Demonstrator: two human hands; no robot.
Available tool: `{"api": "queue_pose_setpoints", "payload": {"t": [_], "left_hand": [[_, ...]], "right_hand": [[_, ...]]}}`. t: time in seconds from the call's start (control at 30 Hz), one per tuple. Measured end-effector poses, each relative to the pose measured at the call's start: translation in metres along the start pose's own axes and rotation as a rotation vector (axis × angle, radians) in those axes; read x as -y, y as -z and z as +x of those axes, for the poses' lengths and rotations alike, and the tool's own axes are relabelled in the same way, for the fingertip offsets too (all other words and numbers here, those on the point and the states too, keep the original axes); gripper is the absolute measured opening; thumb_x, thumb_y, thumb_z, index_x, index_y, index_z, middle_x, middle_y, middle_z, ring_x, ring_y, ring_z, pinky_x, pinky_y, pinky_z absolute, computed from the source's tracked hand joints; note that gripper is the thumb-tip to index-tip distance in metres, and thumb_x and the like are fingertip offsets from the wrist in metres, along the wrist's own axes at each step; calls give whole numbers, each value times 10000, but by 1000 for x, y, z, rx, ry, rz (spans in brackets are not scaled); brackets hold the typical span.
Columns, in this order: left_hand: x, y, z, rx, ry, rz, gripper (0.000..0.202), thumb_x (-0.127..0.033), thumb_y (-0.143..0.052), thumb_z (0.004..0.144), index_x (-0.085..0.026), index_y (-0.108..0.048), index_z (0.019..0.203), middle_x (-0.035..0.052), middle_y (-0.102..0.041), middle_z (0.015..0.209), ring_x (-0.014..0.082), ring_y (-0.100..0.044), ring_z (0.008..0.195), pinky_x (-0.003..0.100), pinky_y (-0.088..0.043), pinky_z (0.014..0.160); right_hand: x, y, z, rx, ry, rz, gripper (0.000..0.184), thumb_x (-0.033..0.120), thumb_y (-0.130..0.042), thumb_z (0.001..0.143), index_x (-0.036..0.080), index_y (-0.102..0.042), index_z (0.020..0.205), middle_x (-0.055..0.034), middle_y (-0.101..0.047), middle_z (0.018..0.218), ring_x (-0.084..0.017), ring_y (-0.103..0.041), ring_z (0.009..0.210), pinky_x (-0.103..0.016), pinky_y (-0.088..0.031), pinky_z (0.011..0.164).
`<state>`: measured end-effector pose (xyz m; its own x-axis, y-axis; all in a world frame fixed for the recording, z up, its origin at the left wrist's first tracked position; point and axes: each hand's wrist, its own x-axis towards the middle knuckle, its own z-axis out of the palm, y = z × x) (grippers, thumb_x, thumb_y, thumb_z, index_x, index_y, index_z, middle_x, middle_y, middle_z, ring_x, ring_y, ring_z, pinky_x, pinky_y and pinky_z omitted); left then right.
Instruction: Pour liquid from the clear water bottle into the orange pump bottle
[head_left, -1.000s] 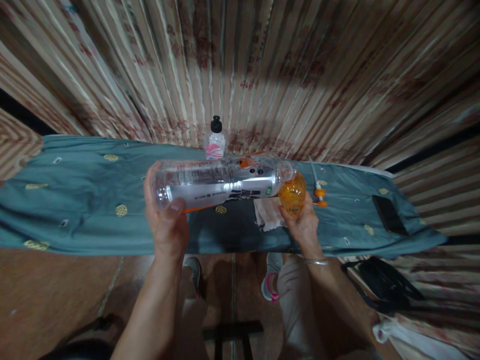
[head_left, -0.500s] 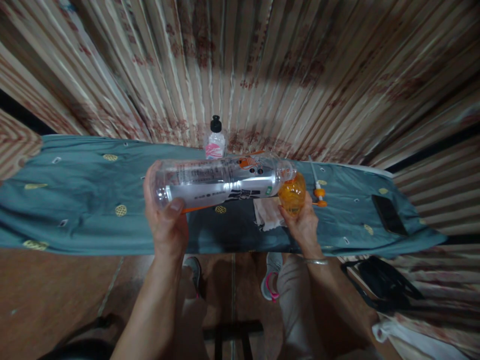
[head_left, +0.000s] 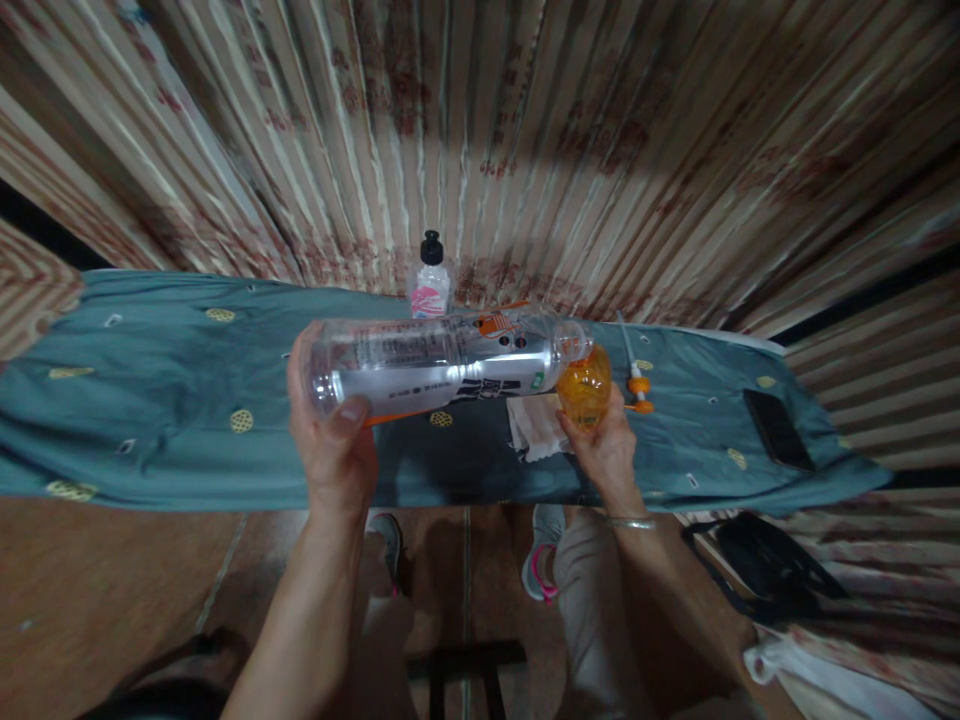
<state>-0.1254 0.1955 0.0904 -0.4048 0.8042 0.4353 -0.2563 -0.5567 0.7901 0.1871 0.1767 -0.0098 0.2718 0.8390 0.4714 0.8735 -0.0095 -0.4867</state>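
My left hand (head_left: 334, 440) is wrapped round the base of a large clear plastic bottle (head_left: 442, 362), which lies nearly level above the table with its mouth to the right. Water fills its lower half. The mouth sits right over a small orange container (head_left: 584, 386), gripped from below by my right hand (head_left: 604, 450). Both hands hover over a teal cloth-covered table (head_left: 150, 420).
A small bottle with a black cap (head_left: 430, 278) stands at the table's back edge by the striped curtain. A white cloth (head_left: 534, 428) and an orange-and-white pump tube (head_left: 636, 380) lie near my right hand. A dark phone (head_left: 778, 430) rests far right; a black bag (head_left: 765, 570) sits below.
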Motion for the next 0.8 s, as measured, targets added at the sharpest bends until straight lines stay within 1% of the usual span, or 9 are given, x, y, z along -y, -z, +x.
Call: {"api": "queue_pose_setpoints", "payload": {"t": [0.13,0.3,0.47,0.67,0.8], "left_hand": [[-5,-6,1,1,-9,12,610,-506,-814,573,-308,-681,1135,51,-622,1283,376,-456,1376,557,-375,1167],[-4,-6,1,-3,-2,-12,580,-477,-819,557,-315,-698,1102,41,-629,1280,381,-464,1361,577,-348,1185],[1,-2,0,21,-20,-5,554,-464,-807,604,-312,-687,1123,51,-635,1237,371,-483,1351,582,-367,1177],[6,3,-1,14,-11,-24,512,-440,-821,603,-300,-676,1073,50,-634,1191,351,-528,1299,557,-403,1148],[8,5,-1,-16,2,-51,624,-394,-836,572,-315,-663,1166,44,-630,1192,339,-545,1269,552,-407,1146]], "right_hand": [[-2,-1,-1,-13,13,-7,853,639,-634,856,125,-398,1495,-222,-666,1351,-354,-683,1210,-496,-584,981],[-1,-2,-2,-13,10,4,848,625,-628,866,130,-379,1507,-224,-648,1375,-355,-663,1247,-506,-575,1005],[0,0,-2,2,1,19,837,604,-629,869,147,-361,1518,-211,-645,1383,-355,-651,1263,-512,-566,1019],[0,1,-1,14,-12,22,841,600,-635,860,140,-373,1513,-215,-654,1369,-357,-655,1254,-518,-564,1019],[-2,1,0,15,1,23,838,597,-642,858,136,-381,1508,-218,-640,1389,-354,-652,1257,-512,-567,1017]]}}
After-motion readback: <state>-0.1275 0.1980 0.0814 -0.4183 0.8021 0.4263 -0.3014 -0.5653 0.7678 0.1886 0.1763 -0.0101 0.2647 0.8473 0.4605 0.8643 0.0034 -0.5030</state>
